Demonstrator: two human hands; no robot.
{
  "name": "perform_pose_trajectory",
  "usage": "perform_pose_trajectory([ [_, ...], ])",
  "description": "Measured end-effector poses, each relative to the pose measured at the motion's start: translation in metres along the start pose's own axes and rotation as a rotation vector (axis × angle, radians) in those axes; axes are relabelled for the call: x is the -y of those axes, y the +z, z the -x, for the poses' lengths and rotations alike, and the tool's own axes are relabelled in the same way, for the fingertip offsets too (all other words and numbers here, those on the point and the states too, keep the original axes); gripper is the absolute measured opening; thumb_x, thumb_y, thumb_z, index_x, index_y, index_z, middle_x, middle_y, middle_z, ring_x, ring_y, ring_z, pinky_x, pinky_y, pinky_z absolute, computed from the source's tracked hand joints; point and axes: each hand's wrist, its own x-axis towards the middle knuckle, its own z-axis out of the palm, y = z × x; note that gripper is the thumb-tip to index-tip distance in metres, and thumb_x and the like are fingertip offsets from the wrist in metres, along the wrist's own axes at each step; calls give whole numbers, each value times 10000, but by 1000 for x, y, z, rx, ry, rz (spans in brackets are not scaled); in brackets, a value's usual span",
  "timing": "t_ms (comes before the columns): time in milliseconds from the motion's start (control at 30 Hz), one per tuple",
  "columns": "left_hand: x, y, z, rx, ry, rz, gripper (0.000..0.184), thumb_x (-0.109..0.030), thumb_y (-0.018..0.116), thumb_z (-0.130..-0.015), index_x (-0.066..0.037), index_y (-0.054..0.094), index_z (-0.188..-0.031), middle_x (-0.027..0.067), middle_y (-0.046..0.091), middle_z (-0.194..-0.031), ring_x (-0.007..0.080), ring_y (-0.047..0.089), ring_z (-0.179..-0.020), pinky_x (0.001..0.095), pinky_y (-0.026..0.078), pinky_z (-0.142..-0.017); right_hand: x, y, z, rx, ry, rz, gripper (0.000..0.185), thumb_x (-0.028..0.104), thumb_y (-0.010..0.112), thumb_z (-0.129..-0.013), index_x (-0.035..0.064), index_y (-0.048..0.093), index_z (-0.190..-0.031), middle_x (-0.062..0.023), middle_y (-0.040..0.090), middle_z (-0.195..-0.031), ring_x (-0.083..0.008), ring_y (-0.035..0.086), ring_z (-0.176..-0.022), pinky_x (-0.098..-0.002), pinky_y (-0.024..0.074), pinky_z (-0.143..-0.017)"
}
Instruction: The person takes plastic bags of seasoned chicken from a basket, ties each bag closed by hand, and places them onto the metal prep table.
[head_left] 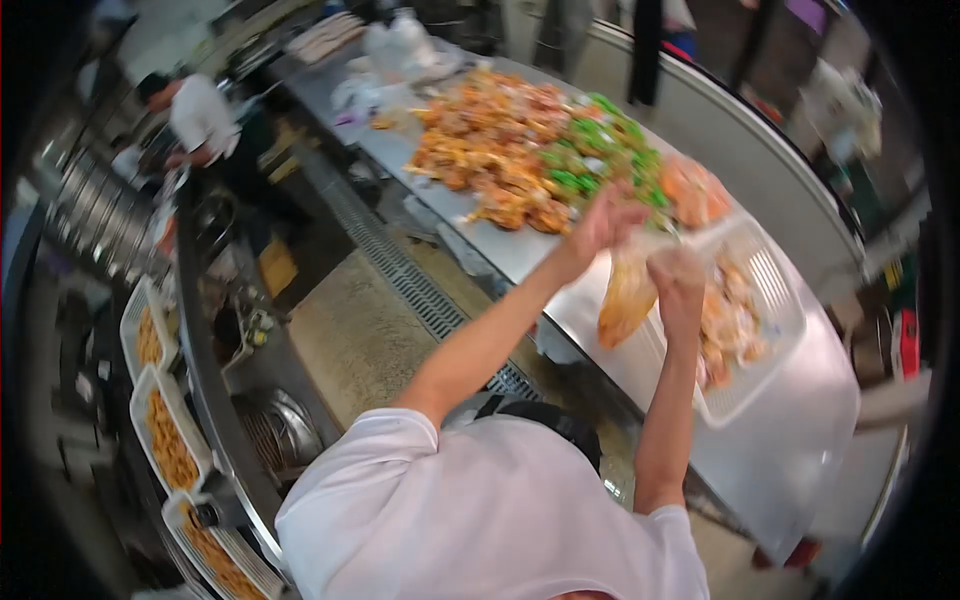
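The bag (627, 300) hangs above the table (770, 450), near its near edge, beside the basket's (775, 270) left rim. The right hand (678, 272) is curled closed on its top; the left hand (610, 220) spreads blurred fingers just beside, contact unclear. Green bags (605, 150) and an orange pile (490, 130) lie toward the table's left end.

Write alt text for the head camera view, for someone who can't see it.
A person's right hand grips a plastic bag with yellowish contents over a metal table, the blurred left hand raised beside it. Beyond lie an orange heap and a green heap of bagged items; a white basket sits at right.
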Motion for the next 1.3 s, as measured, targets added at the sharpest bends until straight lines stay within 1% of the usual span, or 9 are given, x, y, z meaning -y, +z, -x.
perform_pose_trajectory([
  [67,25,-53,70,240,-57,-655,781,-362,719,-843,-93,326,-1463,94,346,-1503,235,323,-1379,388,325,-1103,2,50,5,101,-15,-175,75,92,638,-841,22,634,-867,-4,615,-828,-106,561,-765,-256,453,-697],
  [133,6,-32,122,158,-516,-644,546,-223,737,-805,-60,527,-1282,66,605,-1176,193,551,-1037,344,451,-930,-3,91,14,228,-98,-152,65,70,630,-835,17,630,-872,-6,616,-813,-99,557,-749,-247,453,-687],
  [433,16,-108,174,-268,-163,-1100,234,-162,600,-823,-3,658,-985,202,673,-824,370,662,-805,437,502,-713,-17,178,23,359,51,-217,263,63,687,-825,15,626,-1077,-55,650,-1011,-137,605,-869,-276,492,-799],
  [633,-43,-108,174,-21,-858,-826,195,-171,595,-763,-12,676,-843,189,683,-820,358,678,-798,448,512,-675,-48,207,11,139,185,-323,223,203,609,-940,4,667,-1021,-33,656,-912,-119,587,-829,-276,461,-746],
  [867,-32,-155,201,19,-631,-1330,311,-270,503,-870,-5,654,-810,239,650,-779,410,650,-767,515,504,-693,-47,169,-17,271,251,91,204,132,586,-872,-21,720,-858,-44,687,-777,-105,609,-787,-249,463,-747],
  [1000,-47,-181,178,86,-501,-1415,309,-260,488,-862,-33,680,-780,215,662,-768,404,657,-753,514,521,-673,2,206,9,343,-531,663,658,53,685,-712,51,453,-1328,-227,436,-1354,-414,380,-1278,-523,235,-1099],
  [1100,-52,-180,149,196,-526,-1455,310,-266,508,-851,-36,684,-741,179,678,-755,413,658,-731,514,522,-642,-15,231,8,581,-648,985,339,109,651,-788,12,550,-1096,-180,587,-1079,-384,534,-1082,-508,360,-1033],
  [1200,-66,-183,132,215,-689,-1474,334,-317,523,-857,-40,710,-846,174,685,-759,424,660,-744,501,525,-641,-47,218,-16,827,-155,561,160,167,590,-899,8,575,-910,-102,604,-743,-289,622,-746,-421,528,-758],
  [1300,-36,-173,170,-158,-194,-1443,382,-344,486,-900,-35,710,-910,185,681,-758,441,654,-762,489,529,-649,-50,208,-21,626,432,-88,270,229,540,-968,19,596,-807,-27,533,-562,-176,557,-525,-326,471,-504],
])
